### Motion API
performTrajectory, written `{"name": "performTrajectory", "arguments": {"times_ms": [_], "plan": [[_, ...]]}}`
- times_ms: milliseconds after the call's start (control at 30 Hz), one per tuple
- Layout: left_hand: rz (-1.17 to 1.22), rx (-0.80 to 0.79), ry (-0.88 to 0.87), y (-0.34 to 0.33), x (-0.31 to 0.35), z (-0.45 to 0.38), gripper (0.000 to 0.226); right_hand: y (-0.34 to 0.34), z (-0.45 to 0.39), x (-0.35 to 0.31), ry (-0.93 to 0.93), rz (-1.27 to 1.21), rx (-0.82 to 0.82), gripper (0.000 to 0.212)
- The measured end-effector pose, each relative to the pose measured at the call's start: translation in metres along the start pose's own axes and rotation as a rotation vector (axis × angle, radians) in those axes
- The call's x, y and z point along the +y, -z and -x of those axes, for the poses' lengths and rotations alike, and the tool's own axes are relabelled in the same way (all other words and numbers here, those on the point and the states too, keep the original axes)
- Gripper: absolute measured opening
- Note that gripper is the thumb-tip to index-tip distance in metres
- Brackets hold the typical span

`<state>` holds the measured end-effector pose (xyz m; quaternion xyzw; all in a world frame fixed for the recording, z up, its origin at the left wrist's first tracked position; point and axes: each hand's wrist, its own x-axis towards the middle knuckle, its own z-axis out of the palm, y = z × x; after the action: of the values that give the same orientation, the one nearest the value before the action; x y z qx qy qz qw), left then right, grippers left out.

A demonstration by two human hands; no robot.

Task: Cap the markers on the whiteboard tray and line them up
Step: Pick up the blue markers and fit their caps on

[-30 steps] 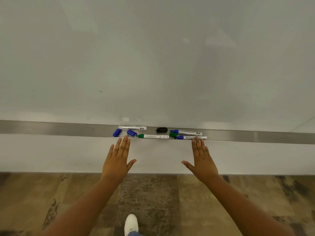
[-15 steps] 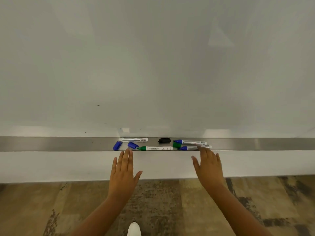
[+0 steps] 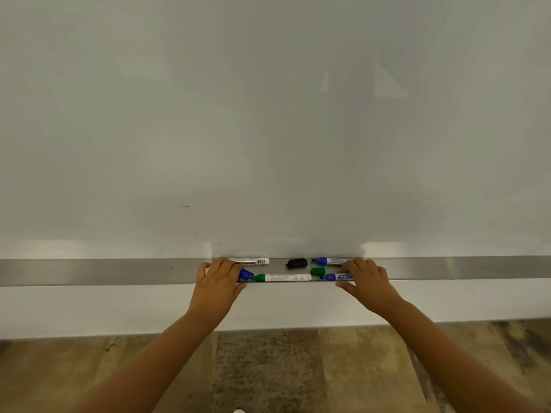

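A metal whiteboard tray (image 3: 119,272) holds loose markers and caps. At the back lie a white-barrelled marker (image 3: 253,260), a black cap (image 3: 296,263) and an uncapped blue marker (image 3: 329,260). Along the front lie a blue cap (image 3: 245,274), an uncapped green marker (image 3: 283,277), a green cap (image 3: 317,271) and a second uncapped blue marker (image 3: 337,277). My left hand (image 3: 219,281) is curled over the tray's left cluster, touching the blue cap and hiding the white marker's left end. My right hand (image 3: 365,278) covers the right ends of both blue markers, thumb at the tray's front edge.
The whiteboard (image 3: 268,129) rises straight behind the tray. A white wall band (image 3: 89,308) runs below the tray, with patterned flooring (image 3: 268,368) under it. The tray stretches bare to the left and right of the markers.
Both hands have gone forward from below the tray onto it. The left now covers the left blue cap, the right the blue markers' ends. The view has moved closer.
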<state>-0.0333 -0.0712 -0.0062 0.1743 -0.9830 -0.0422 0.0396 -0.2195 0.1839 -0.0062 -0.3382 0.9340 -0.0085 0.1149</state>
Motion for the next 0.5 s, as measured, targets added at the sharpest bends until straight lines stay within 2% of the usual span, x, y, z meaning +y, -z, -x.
{"name": "performTrajectory", "arguments": {"times_ms": [133,267,300,400,500], "plan": [[-0.108,0.033,-0.109,0.002,-0.006,-0.006,0.031,0.009,0.001,-0.005,0.001,-0.044,-0.008,0.031],[-0.063,0.007,-0.100,0.003,-0.009,-0.007,0.027,0.019,0.013,-0.023,-0.036,-0.259,0.151,0.039],[-0.011,-0.011,-0.091,0.002,-0.009,-0.008,0.025,0.021,0.017,-0.030,-0.044,-0.314,0.208,0.042],[0.189,0.010,-0.046,0.002,-0.005,-0.013,0.020,0.026,0.027,-0.053,-0.056,-0.435,0.338,0.030],[0.573,0.024,0.089,0.011,0.005,-0.023,0.019,0.034,0.037,-0.082,-0.061,-0.622,0.302,0.032]]}}
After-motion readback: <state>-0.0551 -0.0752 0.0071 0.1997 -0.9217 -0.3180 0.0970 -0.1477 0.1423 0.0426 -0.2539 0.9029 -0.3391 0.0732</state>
